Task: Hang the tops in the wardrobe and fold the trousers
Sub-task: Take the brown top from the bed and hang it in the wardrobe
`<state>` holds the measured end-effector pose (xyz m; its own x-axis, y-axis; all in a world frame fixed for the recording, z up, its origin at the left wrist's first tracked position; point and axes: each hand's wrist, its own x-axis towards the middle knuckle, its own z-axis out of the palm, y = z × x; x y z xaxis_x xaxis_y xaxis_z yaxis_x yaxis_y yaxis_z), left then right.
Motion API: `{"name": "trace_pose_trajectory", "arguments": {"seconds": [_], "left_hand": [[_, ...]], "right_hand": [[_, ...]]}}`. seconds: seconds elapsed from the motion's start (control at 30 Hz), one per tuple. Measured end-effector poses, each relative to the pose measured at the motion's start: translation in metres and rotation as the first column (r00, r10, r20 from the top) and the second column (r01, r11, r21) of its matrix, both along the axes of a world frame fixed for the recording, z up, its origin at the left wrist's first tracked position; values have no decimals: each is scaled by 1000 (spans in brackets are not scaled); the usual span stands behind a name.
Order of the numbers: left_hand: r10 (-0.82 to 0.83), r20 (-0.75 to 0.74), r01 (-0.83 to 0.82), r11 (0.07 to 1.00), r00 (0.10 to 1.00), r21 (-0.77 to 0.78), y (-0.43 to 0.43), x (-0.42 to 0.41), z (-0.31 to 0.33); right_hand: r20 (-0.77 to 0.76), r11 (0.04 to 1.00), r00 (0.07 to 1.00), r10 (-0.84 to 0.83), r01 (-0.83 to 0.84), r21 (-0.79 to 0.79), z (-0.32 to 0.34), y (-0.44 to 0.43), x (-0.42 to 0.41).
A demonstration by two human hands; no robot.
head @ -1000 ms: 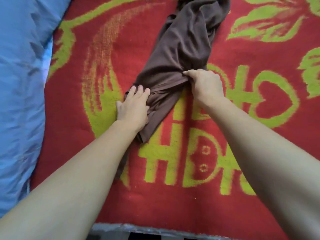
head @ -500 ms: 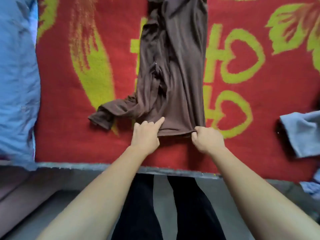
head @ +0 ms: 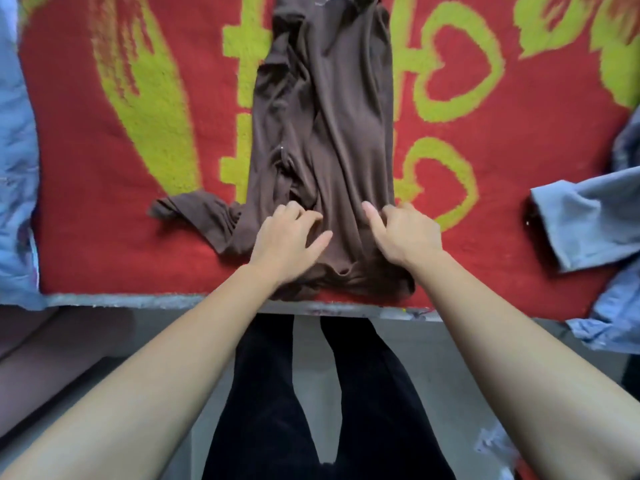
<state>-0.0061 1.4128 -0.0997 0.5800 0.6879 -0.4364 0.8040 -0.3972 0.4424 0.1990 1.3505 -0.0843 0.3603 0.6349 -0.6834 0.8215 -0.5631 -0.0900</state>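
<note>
1. The brown top (head: 332,116) lies lengthwise on the red blanket (head: 104,244) that covers the bed. Its neck end is at the far side and its hem (head: 346,280) is bunched at the near edge, right in front of the person.
2. The left hand (head: 287,237) rests on the lower cloth with its fingers bent, tips down and thumb spread wide. I see no fold caught in it.
3. The right hand (head: 407,233) sits at the top's right edge with its thumb laid up the cloth. Its fingers curl over the edge, and I cannot tell whether they pinch it.
4. To my eye the step is straightening the top ready for hanging. It would go best with flat palms sweeping outward and away, since long creases run up the body.
5. One sleeve (head: 194,213) trails out crumpled to the left. I would draw it straight before lifting, or it will twist on the hanger.
6. The hem is rumpled and close to the bed's edge, so ease it flat rather than tug, as the thin fabric looks stretchy.
7. A blue garment (head: 585,220) lies well apart on the right and can wait.
</note>
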Motion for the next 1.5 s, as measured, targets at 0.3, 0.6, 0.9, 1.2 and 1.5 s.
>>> {"name": "trace_pose_trajectory", "arguments": {"seconds": [0.3, 0.6, 0.9, 1.2, 1.5], "left_hand": [[316, 227, -350, 927, 921, 132, 165, 69, -20], [-101, -302, 131, 988, 948, 79, 244, 91, -51], [46, -138, -44, 999, 989, 18, 250, 92, -41], [250, -197, -255, 967, 948, -1, 153, 86, -35], [725, 25, -722, 688, 688, -67, 30, 8, 61]], "right_hand": [[142, 797, 987, 69, -140, 587, -36, 137, 34], [211, 856, 949, 236, -306, 417, -44, 253, 66], [-8, 941, 994, -105, 101, 324, -67, 248, 58], [-401, 723, 779, -483, 613, 320, -47, 119, 23], [-596, 811, 724, -347, 551, 197, 47, 22, -24]]}}
